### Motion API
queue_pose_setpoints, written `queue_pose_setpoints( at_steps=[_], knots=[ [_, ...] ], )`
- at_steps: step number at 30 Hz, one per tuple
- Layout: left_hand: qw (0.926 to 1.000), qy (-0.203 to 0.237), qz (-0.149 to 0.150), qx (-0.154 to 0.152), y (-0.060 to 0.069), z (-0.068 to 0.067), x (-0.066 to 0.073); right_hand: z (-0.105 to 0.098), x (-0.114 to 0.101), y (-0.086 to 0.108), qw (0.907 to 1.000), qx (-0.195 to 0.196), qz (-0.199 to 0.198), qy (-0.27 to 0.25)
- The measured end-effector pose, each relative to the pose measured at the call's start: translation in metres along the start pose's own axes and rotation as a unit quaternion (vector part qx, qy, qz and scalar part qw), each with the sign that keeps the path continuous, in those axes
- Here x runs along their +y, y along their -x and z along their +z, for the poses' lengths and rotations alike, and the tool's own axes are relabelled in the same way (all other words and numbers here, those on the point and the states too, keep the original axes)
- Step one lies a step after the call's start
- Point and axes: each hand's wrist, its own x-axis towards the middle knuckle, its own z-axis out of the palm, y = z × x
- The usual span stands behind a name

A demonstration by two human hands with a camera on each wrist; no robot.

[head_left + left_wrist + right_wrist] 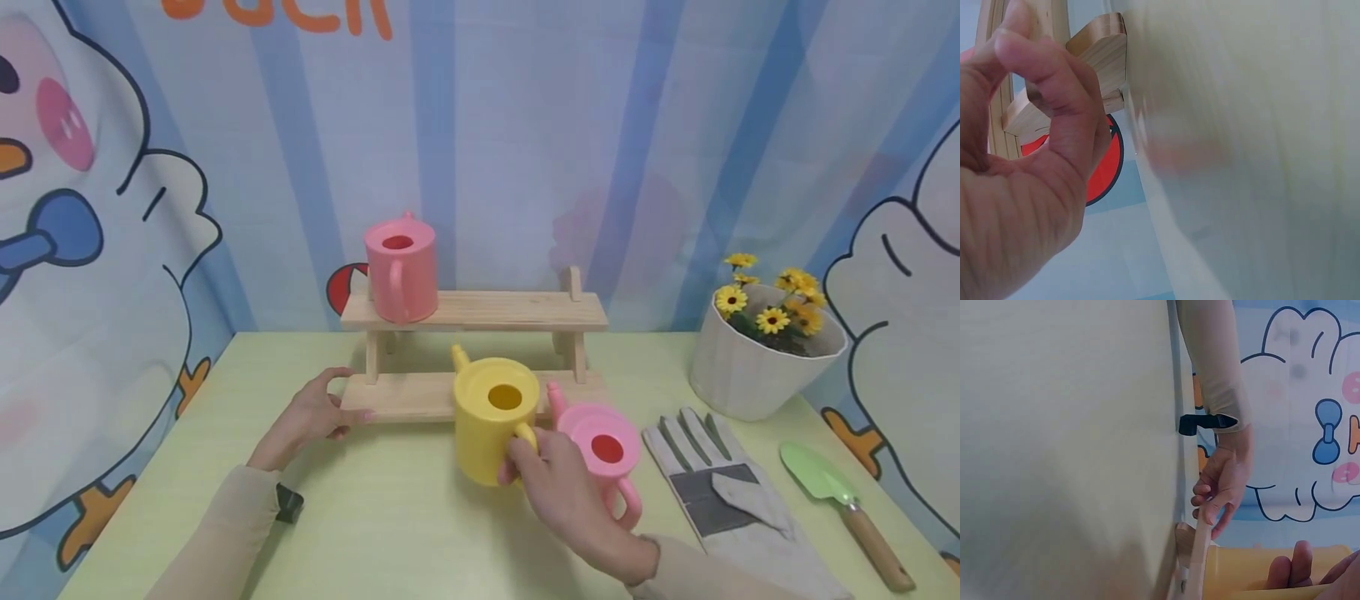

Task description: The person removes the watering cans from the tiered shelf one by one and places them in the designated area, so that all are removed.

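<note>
A yellow watering can is held by its handle in my right hand; it appears raised in front of the lower board of a two-tier wooden stand. My left hand grips the left end of that lower board, thumb on top; the right wrist view also shows this hand at the board's end. On the upper board's left side stands a pink watering can, handle facing me. Another pink watering can is just right of the yellow one, partly hidden behind my right hand.
Right of the cans lies a grey-white work glove. Beside it is a green trowel with a wooden handle. A white pot of yellow flowers stands at the back right. A printed curtain hangs behind the table.
</note>
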Motion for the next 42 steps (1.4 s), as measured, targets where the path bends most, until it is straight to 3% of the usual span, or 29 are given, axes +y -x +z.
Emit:
queue_pose_setpoints(
  at_steps=[21,34,42],
  knots=[
    [1.0000,0.007,-0.001,-0.002,0.002,0.000,-0.001,0.019,0.042,0.017,0.9996,-0.006,0.026,-0.003],
    [1.0000,0.005,0.006,-0.006,0.001,0.000,-0.004,0.024,0.051,0.025,0.9978,-0.024,0.052,-0.033],
    [0.9999,0.008,0.009,-0.009,0.001,0.000,-0.004,0.026,0.057,0.028,0.9978,-0.032,0.045,-0.038]
  ],
)
